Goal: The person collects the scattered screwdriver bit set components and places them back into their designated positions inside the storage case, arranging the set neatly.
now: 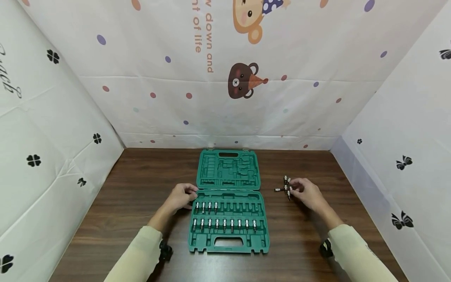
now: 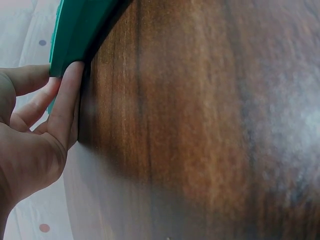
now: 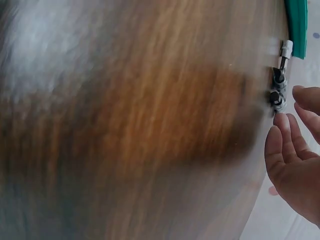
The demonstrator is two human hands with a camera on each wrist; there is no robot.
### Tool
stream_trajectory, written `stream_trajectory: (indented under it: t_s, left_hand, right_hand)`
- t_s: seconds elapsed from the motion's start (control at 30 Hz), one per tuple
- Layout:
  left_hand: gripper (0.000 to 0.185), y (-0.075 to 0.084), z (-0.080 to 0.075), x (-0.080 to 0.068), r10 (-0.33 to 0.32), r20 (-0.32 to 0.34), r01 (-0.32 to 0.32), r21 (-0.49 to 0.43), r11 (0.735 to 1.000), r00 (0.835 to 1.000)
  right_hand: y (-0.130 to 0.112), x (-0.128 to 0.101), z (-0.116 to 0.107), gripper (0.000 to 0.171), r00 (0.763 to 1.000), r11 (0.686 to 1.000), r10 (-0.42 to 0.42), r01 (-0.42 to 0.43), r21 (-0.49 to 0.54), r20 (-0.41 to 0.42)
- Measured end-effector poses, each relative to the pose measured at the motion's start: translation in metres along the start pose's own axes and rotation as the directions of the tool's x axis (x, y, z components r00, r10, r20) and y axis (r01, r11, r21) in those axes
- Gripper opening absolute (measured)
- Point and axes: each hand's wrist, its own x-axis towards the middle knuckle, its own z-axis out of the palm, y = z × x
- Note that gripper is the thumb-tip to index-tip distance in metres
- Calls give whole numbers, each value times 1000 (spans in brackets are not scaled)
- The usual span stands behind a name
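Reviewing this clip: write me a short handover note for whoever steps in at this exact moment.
Left hand: fingers rest against the left edge of the open green case, holding nothing.
Right hand: open, fingertips at the loose bits on the table right of the case, none gripped.
Done: front row holds nine bits, back row four.
Left: back row's remaining slots empty; the loose bits are not yet seated.

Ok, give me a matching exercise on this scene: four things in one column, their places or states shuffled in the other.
Things:
1. left hand
2. right hand
3. green tool case
4. loose bits

Places or states:
a. lies open in the middle of the table
b. lie in a small heap right of the case
c. touches the case's left edge
d. reaches the heap of bits

Pairs: 1-c, 2-d, 3-a, 4-b
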Motion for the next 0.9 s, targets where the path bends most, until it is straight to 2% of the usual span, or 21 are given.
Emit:
stream_trajectory:
  t_s: [0.23, 0.47, 0.9]
  left_hand:
    - [19, -1, 1, 1, -6, -4, 6, 0, 1000, 1000]
    - [19, -1, 0, 0, -6, -3, 6, 0, 1000, 1000]
    - [19, 0, 0, 0, -6, -1, 6, 1, 1000, 1000]
  right_hand:
    - [5, 2, 2, 25, 999, 999, -33, 33, -33, 10]
    - [4, 4, 3, 22, 1000, 998, -4, 6, -64, 28]
    - [-4, 9, 0, 13, 999, 991, -1, 6, -133, 37]
